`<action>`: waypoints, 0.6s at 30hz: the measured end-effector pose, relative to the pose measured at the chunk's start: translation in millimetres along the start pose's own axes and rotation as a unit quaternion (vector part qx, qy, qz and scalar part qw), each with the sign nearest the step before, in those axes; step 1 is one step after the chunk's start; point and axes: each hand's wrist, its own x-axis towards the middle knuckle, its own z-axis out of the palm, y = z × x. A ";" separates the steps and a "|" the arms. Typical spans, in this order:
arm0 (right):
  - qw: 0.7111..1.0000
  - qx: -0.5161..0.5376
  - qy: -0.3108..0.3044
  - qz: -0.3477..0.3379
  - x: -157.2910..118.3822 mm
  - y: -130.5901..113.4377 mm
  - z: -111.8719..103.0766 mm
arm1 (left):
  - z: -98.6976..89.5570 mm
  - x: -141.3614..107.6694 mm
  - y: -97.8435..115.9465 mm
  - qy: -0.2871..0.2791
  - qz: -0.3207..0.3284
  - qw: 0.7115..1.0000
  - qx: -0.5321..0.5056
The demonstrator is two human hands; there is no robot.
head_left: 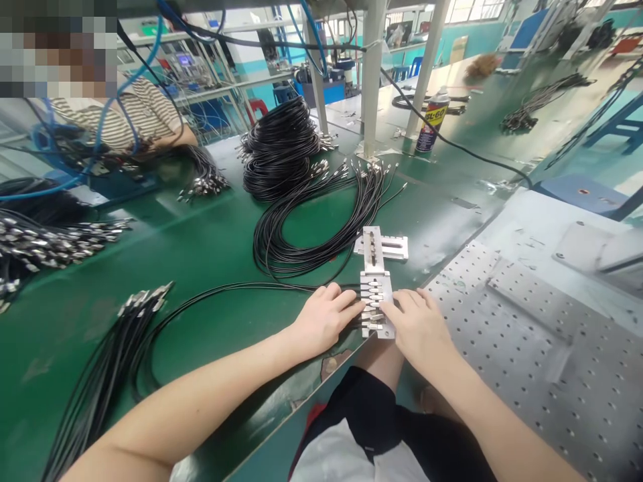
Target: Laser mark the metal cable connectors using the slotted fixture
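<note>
At the green table's front edge lies a slotted metal fixture (386,288) with several black cables' silver connectors (373,294) set side by side in it. My left hand (324,320) is at its left side, closed with thumb and fingertips on a black cable (241,286) where it enters the slots. My right hand (419,325) is closed at the fixture's right edge, its thumb and fingertips against the metal near the connector tips. Partly hidden by my fingers are the lower connectors. Behind the block, a narrower metal piece (373,258) crosses a slotted plate (396,248).
A loose loop of black cables (266,241) lies beyond the fixture, before a tall coil stack (276,150). Cable bundles (108,361) lie left. A spray can (433,124) stands behind. A perforated metal surface (532,361) is at right. A person in a striped top (145,114) sits opposite.
</note>
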 end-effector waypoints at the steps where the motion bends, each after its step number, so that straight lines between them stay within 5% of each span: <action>1: 1.000 -0.001 0.001 0.000 0.8 -0.7 0.0 | -1.7 0.6 0.7 -0.007 -0.005 1.000 0.005; 10: 0.992 0.116 0.048 0.010 -20.2 16.7 11.1 | -4.8 -9.6 13.2 0.025 -0.044 0.998 -0.038; 18: 0.987 0.150 0.054 0.030 -22.7 17.3 11.4 | -22.1 2.0 13.5 -0.089 -0.114 0.981 -0.125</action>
